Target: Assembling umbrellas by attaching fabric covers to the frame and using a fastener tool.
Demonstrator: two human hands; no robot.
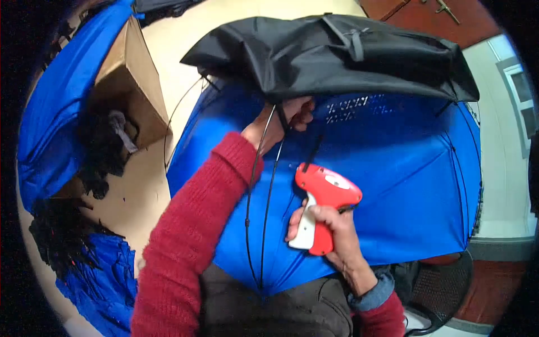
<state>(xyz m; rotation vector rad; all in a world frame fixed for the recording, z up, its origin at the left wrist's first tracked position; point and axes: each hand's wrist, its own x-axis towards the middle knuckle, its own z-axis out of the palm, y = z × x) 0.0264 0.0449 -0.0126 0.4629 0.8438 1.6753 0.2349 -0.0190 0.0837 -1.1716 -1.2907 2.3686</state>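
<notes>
An opened umbrella canopy, blue inside (404, 185), fills the middle of the scene, its near corner reaching the person's lap. Across its far part lies a loose, creased sheet of black fabric (370, 67). To the left, a length of blue cloth (64, 95) hangs over the near side of a cardboard box (140, 84); nearer on the left lies a crumpled blue heap (104, 275). A black mesh chair (443, 286) stands near, on the right.

Thin umbrella ribs (247, 223) run from the near corner toward the far side, passing in front of the left wrist. The left hand (281, 121) is reached in under the black fabric's near edge, fingers curled; whether they pinch cloth or a strap, I cannot tell.

The red tagging gun (339, 185) is held above the blue cloth, just right of centre. The right hand (339, 227) is wrapped around its handle and white trigger (304, 230); whether the trigger is squeezed does not show. A slim dark strip (315, 150) stands out at its front end.

The step in hand looks like readying a spot for tagging; the next move seems to call for steadying the fabric and bringing the gun's nose to it.
</notes>
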